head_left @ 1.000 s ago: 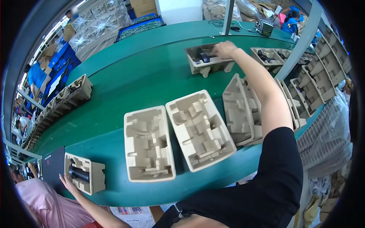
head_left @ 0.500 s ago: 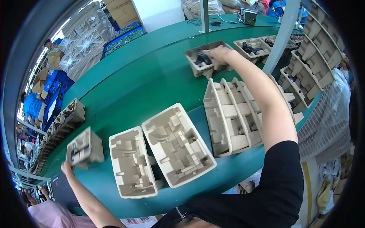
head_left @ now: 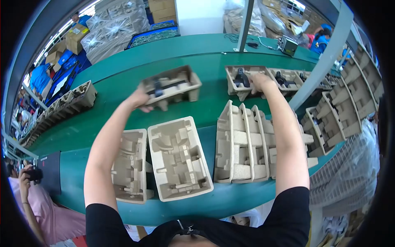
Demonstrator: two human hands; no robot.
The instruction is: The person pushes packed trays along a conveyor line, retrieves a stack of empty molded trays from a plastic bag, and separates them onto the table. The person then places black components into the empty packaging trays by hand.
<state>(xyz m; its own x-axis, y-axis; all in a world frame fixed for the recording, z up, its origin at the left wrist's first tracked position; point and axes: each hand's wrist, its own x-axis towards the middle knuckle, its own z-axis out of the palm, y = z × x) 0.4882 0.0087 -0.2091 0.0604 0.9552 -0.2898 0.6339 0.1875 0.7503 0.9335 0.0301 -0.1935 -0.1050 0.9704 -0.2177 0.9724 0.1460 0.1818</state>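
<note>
My left hand (head_left: pixel 140 99) grips the left end of a beige moulded-pulp tray (head_left: pixel 190 84) and holds it tilted over the green work surface. A dark part with a long bar lies in this tray, slightly blurred. Farther right, my right hand (head_left: pixel 260 82) is closed on the right end of another pulp tray (head_left: pixel 236 89). A black curved part (head_left: pixel 242 78) sits inside it. Between my arms and nearer to me lies a bare pulp tray (head_left: pixel 181 161), with a second bare tray (head_left: pixel 131 166) partly hidden behind my left forearm.
Several nested pulp trays (head_left: pixel 242 142) stand on edge at the right, beside my right forearm. More filled trays (head_left: pixel 286 78) line the belt past my right hand, near a grey post (head_left: pixel 325 57). Another tray row (head_left: pixel 78 96) runs along the left. A person in pink (head_left: pixel 45 206) is at lower left.
My left hand has carried its tray from the lower left up and right to the middle. My right hand stays at its tray, which now sits against the row. The view has shifted.
</note>
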